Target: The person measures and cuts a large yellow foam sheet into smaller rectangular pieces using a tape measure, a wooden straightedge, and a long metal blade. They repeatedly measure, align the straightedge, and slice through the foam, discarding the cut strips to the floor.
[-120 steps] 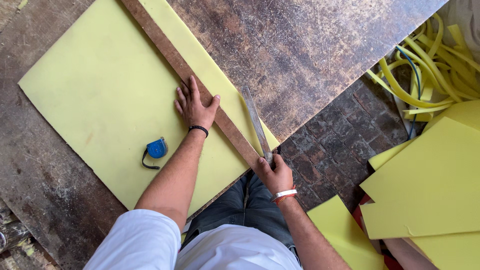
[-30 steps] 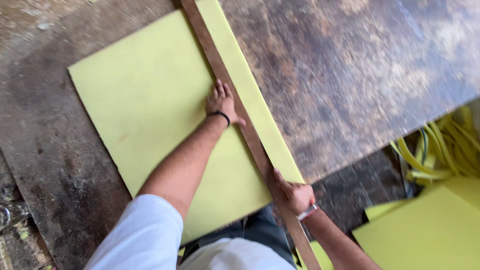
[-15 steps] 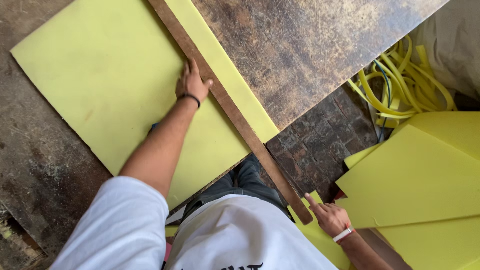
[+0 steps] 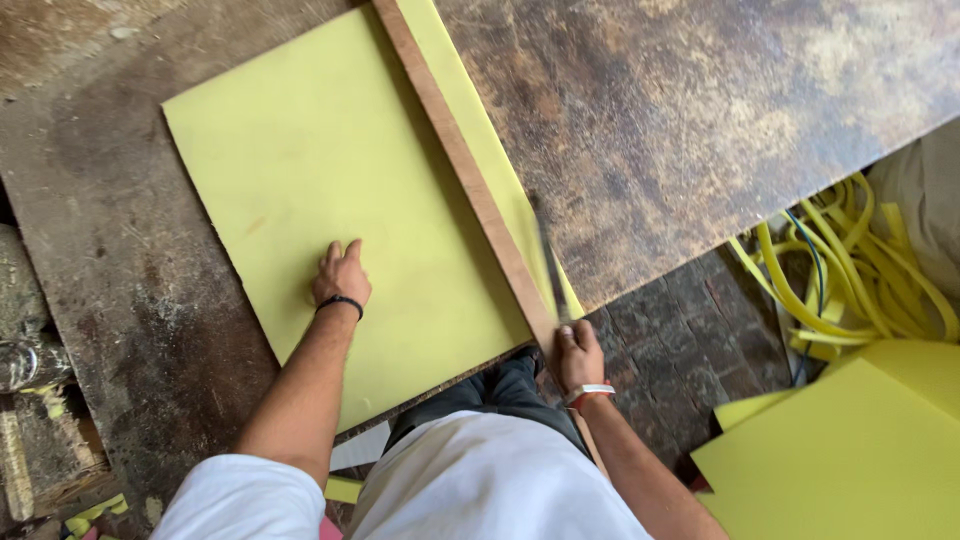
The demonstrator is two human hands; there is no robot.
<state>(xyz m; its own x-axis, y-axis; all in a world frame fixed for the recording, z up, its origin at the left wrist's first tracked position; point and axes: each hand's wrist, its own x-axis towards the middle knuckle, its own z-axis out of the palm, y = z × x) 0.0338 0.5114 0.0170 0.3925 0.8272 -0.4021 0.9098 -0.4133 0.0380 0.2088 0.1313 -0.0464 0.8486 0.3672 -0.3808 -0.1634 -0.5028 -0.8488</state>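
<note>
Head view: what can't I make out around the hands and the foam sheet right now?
- Blade in right hand: motion-blurred, type unclear.
- Wooden straightedge: far end cut by top edge.
- Foam sheet near edge: hidden by the person's torso.
- Left hand palm contact: hidden from above.

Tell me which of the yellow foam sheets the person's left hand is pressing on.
The big yellow sheet flat on the worn table, with the wooden strip across it. The left hand rests on it; the other sheets lie on the floor at lower right.

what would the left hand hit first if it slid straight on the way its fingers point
Nothing soon, it seems: the left hand lies flat on the foam sheet, fingers pointing up the picture. Only bare foam lies ahead, then the worn table.
</note>
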